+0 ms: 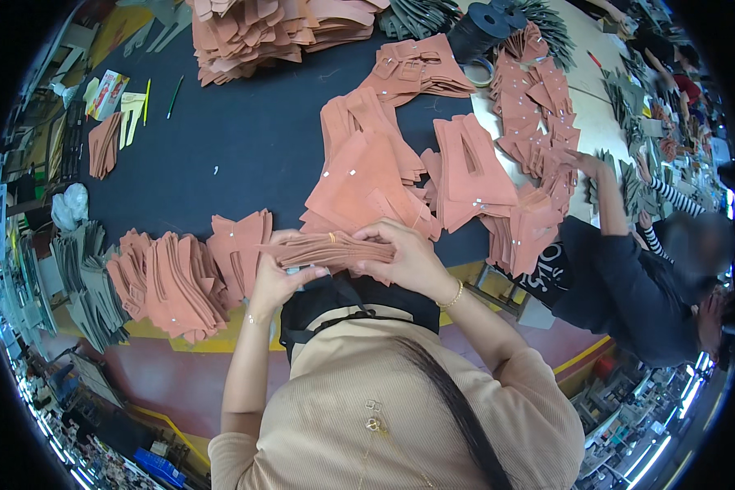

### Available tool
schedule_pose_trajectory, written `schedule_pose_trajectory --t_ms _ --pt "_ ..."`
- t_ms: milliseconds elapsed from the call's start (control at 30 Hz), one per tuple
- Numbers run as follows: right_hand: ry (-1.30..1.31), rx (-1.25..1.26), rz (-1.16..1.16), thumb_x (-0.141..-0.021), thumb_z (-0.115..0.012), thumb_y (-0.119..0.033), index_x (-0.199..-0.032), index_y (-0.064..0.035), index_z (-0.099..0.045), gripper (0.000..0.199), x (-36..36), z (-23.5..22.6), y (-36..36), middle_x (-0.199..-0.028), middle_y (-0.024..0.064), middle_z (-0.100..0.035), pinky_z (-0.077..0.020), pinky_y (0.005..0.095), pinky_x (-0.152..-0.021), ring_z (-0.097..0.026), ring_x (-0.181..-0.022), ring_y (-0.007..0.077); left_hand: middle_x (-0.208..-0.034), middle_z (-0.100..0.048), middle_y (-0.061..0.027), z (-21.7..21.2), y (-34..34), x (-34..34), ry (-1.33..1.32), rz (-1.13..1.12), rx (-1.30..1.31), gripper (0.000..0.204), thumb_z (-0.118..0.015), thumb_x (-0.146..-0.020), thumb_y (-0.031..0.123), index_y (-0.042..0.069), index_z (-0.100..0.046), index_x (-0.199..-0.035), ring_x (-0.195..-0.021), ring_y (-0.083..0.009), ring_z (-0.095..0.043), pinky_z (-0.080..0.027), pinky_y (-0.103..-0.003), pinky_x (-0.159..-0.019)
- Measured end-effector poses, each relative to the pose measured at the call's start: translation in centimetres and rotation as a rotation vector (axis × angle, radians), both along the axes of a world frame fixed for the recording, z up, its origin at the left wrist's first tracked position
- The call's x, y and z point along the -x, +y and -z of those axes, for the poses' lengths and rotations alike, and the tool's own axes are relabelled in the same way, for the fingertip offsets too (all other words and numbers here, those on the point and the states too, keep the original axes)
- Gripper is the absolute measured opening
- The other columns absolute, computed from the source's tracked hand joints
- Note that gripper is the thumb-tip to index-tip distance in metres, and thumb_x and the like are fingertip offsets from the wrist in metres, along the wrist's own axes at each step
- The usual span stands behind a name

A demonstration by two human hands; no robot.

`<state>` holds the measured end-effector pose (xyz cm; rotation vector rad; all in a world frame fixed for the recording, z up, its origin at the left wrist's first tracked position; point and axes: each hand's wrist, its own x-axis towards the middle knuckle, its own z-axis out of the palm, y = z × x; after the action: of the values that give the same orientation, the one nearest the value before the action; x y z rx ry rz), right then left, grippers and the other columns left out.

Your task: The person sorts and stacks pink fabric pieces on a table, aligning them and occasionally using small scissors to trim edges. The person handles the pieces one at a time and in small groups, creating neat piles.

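Between my two hands, close to my waist at the table's near edge, is a bundle of salmon-coloured cut pieces [328, 250] seen edge-on, with a thin yellowish band around its middle. My left hand [284, 273] grips its left end, thumb along the near side. The other end sits in my right hand [400, 249], fingers over the top. Just beyond my hands lies a large fanned pile of the same salmon pieces [363, 184], some with small white stickers. Whether the pieces are leather or fabric I cannot tell.
Salmon stacks [180, 282] and grey-green stacks [90, 278] line the near left edge of the dark table [220, 155]. More salmon piles [474, 167] lie to the right. A black spool [482, 31] stands at the back. On the right, a co-worker's arm [608, 192] reaches over the pieces.
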<state>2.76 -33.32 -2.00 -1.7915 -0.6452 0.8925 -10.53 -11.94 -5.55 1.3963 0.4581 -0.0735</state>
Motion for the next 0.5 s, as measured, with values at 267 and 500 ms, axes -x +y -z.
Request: schedule_pose_trajectory --t_ms 267,500 --pt "0.620 -0.382 0.172 -0.083 -0.073 -0.031 -0.146 -0.0052 -0.019 0.087 0.8 1.1 2.1 -0.135 0.0130 -0.043 -0.0424 0.0339 -0.099 -0.049 -0.120 0.0200 -0.119 -0.060 -0.0098 0.0 2.0 1.5 0.089 -0.299 0.589 0.067 -0.081 -0.071 0.018 0.002 -0.049 -0.128 -0.112 -0.0237 -0.058 -0.049 -0.040 -0.096" --pt "0.469 -0.294 0.224 -0.088 -0.069 -0.033 -0.131 0.0006 -0.028 0.069 3.1 1.2 6.1 -0.137 0.0180 -0.037 -0.0337 0.0361 -0.106 -0.034 -0.132 0.0207 -0.137 -0.049 -0.0102 1.7 3.2 4.4 -0.053 -0.292 0.896 0.085 -0.086 -0.067 0.036 0.006 -0.045 -0.135 -0.126 -0.0289 -0.047 -0.041 -0.048 -0.105"
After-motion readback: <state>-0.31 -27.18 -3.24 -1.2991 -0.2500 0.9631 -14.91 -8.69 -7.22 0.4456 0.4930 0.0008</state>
